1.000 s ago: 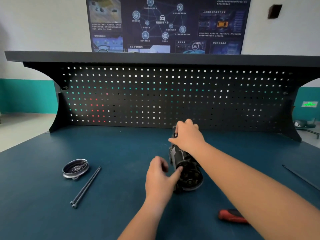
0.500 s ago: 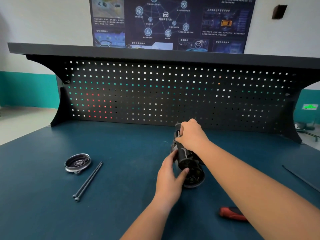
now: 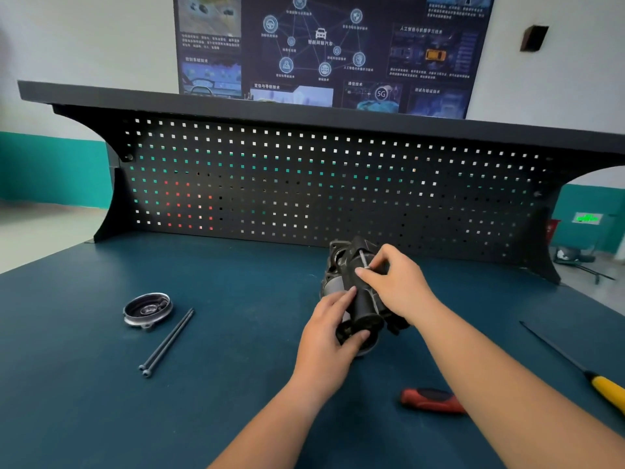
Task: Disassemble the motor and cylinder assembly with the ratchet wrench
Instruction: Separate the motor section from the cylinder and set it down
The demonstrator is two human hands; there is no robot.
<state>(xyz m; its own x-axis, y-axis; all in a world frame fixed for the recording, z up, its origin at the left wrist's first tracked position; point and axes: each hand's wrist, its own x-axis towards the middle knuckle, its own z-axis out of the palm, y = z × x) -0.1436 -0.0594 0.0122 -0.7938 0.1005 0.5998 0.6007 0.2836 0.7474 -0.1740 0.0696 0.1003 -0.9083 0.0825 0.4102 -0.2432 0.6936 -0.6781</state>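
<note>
Both forearms reach forward over the blue desk (image 3: 220,384): my left hand (image 3: 329,330) curls round the near end of the black cylindrical motor (image 3: 365,301) lying mid-desk, and my right hand (image 3: 400,286), thumb and forefinger closed, pinches a thin silvery bolt (image 3: 363,258) on top of it.

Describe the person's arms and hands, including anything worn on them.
The left hand and right hand are bare: no gloves, rings or bandages show on the fingers. The left forearm and right forearm are bare too, with no sleeve, watch or wristband in view down to the picture's lower edge. No markings show on them.
</note>
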